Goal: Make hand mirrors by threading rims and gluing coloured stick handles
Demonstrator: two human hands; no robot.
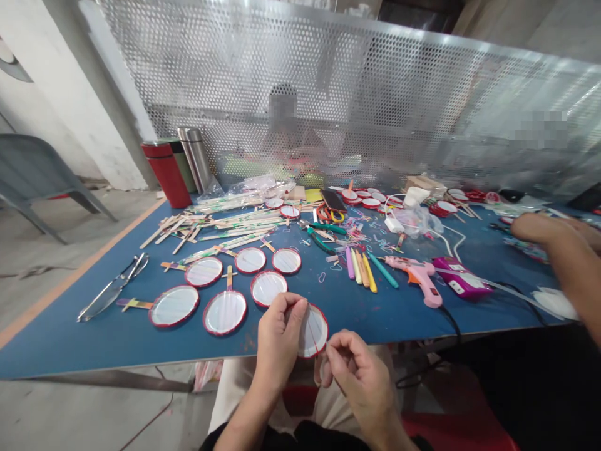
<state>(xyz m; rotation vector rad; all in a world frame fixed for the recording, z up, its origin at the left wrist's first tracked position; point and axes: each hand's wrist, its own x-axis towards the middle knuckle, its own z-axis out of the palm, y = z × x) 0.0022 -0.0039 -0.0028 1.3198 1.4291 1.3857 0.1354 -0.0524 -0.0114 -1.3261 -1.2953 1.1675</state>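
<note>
Fingers (295,312) on red-rimmed disc (313,331), blue table (94,344)

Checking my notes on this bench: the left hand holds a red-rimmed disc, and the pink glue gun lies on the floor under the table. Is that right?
Not quite: the pink glue gun is not on the floor. The head view shows it lying on top of the blue table. The rest stands: the left hand holds the red-rimmed disc.
</note>
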